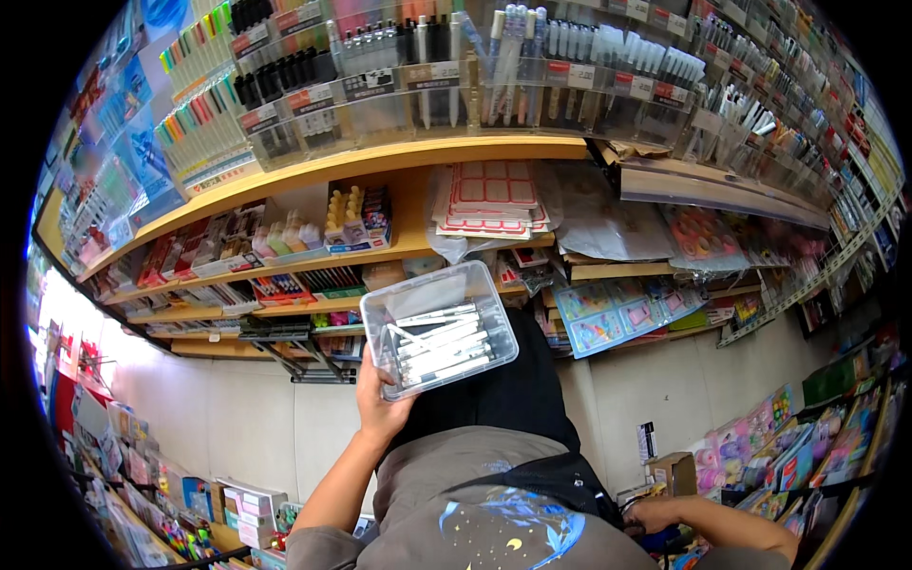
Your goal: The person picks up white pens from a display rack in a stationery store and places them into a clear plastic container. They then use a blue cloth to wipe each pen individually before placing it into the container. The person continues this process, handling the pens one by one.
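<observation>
My left hand (381,399) grips the near left corner of a clear plastic bin (442,274), held tilted in front of my legs. Several white-bodied pens (445,345) lie loosely in it, mostly side by side, with one crossing the others at an angle. Low at my right side, my right hand (645,514) is beside a black bag (563,481) worn across my waist. Its fingers are partly hidden, and whether they hold anything does not show.
A wooden shelf unit (342,153) stands ahead, with clear acrylic pen racks (442,100) on top. Stacked label sheets (491,192) lie on a lower shelf. A folding stool (299,345) is on the floor at left. Goods displays (755,456) stand behind me; a cardboard box (673,474) is near my right hand.
</observation>
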Demonstrator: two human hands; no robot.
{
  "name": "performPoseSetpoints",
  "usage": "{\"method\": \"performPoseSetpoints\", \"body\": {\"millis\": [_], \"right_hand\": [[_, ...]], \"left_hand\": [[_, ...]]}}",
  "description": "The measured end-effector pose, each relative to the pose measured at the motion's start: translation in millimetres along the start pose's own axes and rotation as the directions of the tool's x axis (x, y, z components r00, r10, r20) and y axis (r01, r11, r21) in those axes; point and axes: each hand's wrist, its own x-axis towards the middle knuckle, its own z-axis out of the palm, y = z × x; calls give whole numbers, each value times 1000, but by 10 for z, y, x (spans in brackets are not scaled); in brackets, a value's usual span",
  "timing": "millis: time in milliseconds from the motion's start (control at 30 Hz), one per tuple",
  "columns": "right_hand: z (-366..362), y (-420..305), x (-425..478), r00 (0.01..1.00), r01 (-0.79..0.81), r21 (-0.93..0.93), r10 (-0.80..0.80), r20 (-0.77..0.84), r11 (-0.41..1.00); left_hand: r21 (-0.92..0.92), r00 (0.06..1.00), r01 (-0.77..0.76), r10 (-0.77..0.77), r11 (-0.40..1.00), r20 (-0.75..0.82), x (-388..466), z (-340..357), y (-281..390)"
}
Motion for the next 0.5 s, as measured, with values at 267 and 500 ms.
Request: {"method": "performPoseSetpoints", "body": {"millis": [267, 500], "right_hand": [[-531, 245, -34, 963, -52, 320, 133, -235, 946], [-1257, 443, 47, 771, 45, 549, 320, -551, 835]], "left_hand": [[-108, 992, 0, -14, 994, -129, 150, -150, -39], [-129, 992, 24, -40, 991, -117, 222, -220, -23]]}}
